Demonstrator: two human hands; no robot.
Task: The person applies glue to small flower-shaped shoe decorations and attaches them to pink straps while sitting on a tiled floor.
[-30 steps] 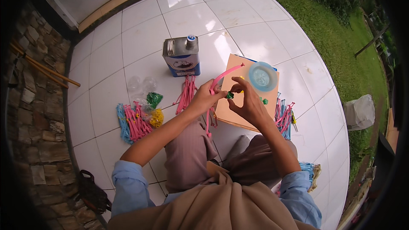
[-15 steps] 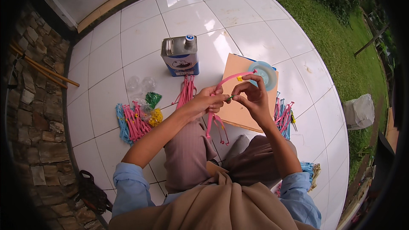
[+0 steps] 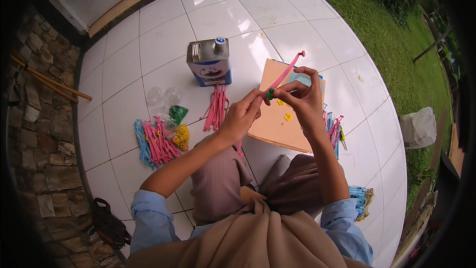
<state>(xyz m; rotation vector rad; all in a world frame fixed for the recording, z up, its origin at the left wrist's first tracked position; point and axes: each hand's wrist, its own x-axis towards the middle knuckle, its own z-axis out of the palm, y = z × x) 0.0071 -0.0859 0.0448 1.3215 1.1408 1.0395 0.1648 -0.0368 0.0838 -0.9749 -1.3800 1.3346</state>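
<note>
My left hand [image 3: 243, 117] is closed round a thin pink plastic strap [image 3: 286, 73], which slants up to the right and ends in a small knob. Below that hand, a pink end dangles over my knee. A small green flower-shaped piece [image 3: 269, 94] sits against the strap beside my left fingertips. My right hand [image 3: 303, 100] pinches this green piece between thumb and finger, its other fingers curled above. Under the hands, yellow flower-shaped pieces [image 3: 288, 117] lie on a tan board [image 3: 277, 131]. A pale blue bowl [image 3: 299, 77] on it is partly hidden by my right hand.
A metal can [image 3: 210, 63] stands beyond a bundle of pink straps [image 3: 216, 109]. At left lie pink and blue straps [image 3: 156, 141], with bags of green pieces [image 3: 177, 114] and yellow pieces [image 3: 181, 137]. More straps [image 3: 334, 130] lie right of the board; a white sack [image 3: 419, 128] stands farther right.
The pink strap has swung from a curve toward the right to a straighter upward slant. The green piece now shows against it, and the yellow pieces on the board have come into sight.
</note>
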